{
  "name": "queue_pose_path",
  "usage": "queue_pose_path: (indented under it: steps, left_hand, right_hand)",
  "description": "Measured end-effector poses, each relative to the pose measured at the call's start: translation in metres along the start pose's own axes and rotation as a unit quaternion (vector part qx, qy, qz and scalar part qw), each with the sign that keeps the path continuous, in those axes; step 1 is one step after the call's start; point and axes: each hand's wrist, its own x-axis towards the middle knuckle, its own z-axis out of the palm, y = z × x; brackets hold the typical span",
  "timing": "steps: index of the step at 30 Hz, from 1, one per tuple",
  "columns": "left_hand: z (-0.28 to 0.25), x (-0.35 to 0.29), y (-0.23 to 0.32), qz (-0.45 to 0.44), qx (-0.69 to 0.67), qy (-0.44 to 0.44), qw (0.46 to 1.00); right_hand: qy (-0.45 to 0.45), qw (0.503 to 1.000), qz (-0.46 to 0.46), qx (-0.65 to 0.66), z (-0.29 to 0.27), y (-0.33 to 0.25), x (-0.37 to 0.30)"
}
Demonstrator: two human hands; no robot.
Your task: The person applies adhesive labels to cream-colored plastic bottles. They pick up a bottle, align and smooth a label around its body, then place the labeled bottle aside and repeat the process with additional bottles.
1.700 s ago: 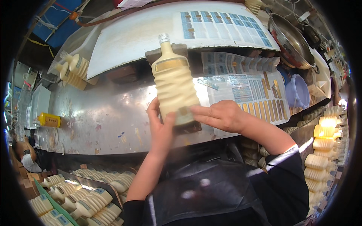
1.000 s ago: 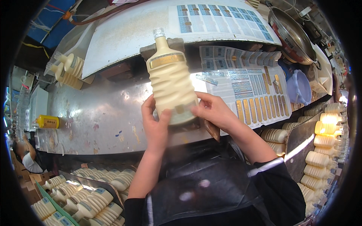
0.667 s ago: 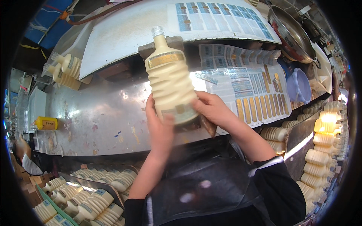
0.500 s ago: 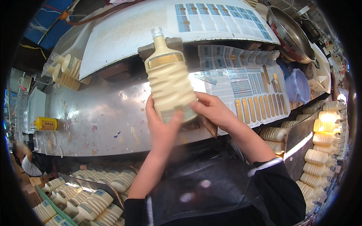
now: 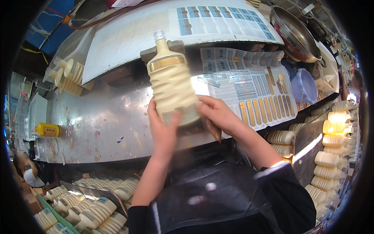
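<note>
fingers: left hand [image 5: 160, 132] and right hand [image 5: 218, 113] clasp the near sides of a cream rippled glass-looking bottle [image 5: 173, 87], left thumb blurred
bottle: centre, neck far
pale rectangular film-like label [image 5: 167, 116]: near end; best pressed evenly, bottle steady

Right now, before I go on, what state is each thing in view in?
Cream bottle: uncapped, reclined, neck over the grey block
Left hand: around bottle's lower left, thumb blurred
Right hand: around bottle's lower right
Nearer label sheet: far end rippled
Farther label sheet: flat
Yellow bottle: on its side
Pan: uncovered
Lavender bucket: uncovered
</note>
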Motion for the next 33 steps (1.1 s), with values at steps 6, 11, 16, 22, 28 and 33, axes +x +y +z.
queue_pose_path:
  steps: [6,11,16,22,28,33]
  left_hand:
    - [-0.004,-0.009,0.004,0.223,0.285,0.058,0.930]
    - [0.002,-0.006,0.004,0.216,0.295,0.053,0.929]
    - [0.003,-0.002,0.001,0.195,0.245,0.064,0.948]
    - [0.003,0.001,-0.007,0.191,0.223,0.068,0.953]
    - [0.001,0.000,-0.015,0.164,0.181,0.061,0.968]
    - [0.000,0.001,-0.015,0.152,0.165,0.052,0.973]
  right_hand:
    - [0.162,0.979,-0.106,-0.065,0.011,-0.004,-0.013]
    - [0.179,0.898,-0.304,-0.261,0.020,0.004,-0.013]
    - [0.136,0.853,-0.359,-0.353,0.020,-0.012,-0.010]
    - [0.066,0.859,-0.305,-0.407,0.017,-0.044,-0.007]
    - [0.084,0.819,-0.288,-0.488,0.014,-0.053,-0.005]
    - [0.048,0.817,-0.305,-0.487,0.011,-0.059,-0.004]
